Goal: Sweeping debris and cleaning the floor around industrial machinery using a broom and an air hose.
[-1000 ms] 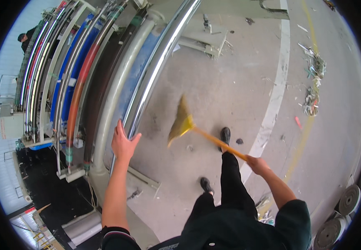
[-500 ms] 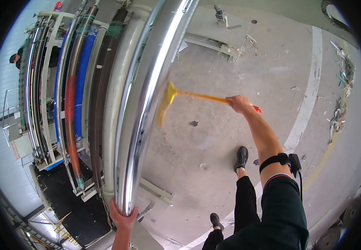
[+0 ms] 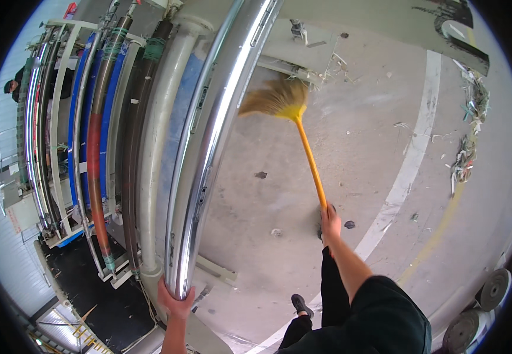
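In my right hand (image 3: 330, 225) is the end of a yellow-orange broom handle, with the fingers wrapped round it. The broom (image 3: 288, 103) reaches forward from there, its tan bristles fanned out low over the grey floor. Part of the bristles' left side lies close to or behind a long shiny metal roller (image 3: 217, 127). My left hand (image 3: 176, 300) is closed around the near end of that roller, at the lower left. The roller slants away from me toward the top of the view.
Left of the roller stand a pale pipe (image 3: 155, 141) and racks of rollers, one of them red (image 3: 95, 147). Strips of scrap (image 3: 473, 112) lie in a heap at the far right. Grey rolls (image 3: 495, 289) sit at the lower right. A person (image 3: 14, 87) is behind the racks.
My right hand has come down and nearer to me. The broom head has swung forward and right, from beside the roller to farther up the floor. My left hand stays on the roller.
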`<state>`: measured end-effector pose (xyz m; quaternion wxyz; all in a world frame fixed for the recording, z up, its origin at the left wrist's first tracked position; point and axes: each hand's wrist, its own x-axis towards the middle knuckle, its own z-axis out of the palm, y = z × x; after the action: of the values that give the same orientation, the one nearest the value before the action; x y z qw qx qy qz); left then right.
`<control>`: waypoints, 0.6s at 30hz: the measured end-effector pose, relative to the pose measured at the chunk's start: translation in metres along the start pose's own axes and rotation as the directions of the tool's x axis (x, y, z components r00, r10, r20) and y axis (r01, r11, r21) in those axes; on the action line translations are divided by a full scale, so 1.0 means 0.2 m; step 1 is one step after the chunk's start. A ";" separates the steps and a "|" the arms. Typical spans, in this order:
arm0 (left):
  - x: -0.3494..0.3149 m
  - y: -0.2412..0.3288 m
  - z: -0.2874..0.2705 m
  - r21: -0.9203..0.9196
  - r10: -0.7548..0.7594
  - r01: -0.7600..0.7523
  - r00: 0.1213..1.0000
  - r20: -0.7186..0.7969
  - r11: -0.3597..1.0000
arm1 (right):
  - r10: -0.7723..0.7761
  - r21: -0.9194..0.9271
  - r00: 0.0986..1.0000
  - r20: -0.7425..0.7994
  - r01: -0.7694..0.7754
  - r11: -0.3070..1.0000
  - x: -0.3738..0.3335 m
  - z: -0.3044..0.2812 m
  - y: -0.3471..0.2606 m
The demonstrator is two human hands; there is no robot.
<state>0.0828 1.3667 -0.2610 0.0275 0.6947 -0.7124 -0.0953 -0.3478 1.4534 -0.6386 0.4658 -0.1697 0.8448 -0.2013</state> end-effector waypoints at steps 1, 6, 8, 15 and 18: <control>0.01 0.01 -0.01 0.008 0.001 -0.001 1.000 0.005 1.000 | 0.015 0.042 1.000 0.009 -0.016 0.999 -0.21 -0.07 0.10; -0.02 0.02 -0.05 0.043 -0.026 0.027 1.000 -0.014 0.999 | 0.166 0.044 0.977 0.134 -0.173 0.984 -1.01 -0.66 0.21; -0.02 0.03 -0.07 0.049 -0.011 0.012 1.000 -0.022 0.999 | 0.019 -0.025 0.996 0.082 -0.017 1.000 -1.03 -0.79 0.18; -0.08 0.03 -0.04 0.061 -0.004 0.007 0.999 -0.041 0.998 | -0.334 -0.483 0.917 0.218 0.399 0.779 0.02 -0.76 -0.37; -0.10 0.08 -0.02 0.066 0.006 -0.002 0.998 -0.065 0.998 | -0.253 -0.454 0.952 0.173 0.306 0.837 0.33 -0.83 -0.51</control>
<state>0.0676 1.3855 -0.2521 0.0283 0.6965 -0.7153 -0.0490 -0.5135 1.3645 -0.5547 0.4196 -0.4107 0.8083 -0.0445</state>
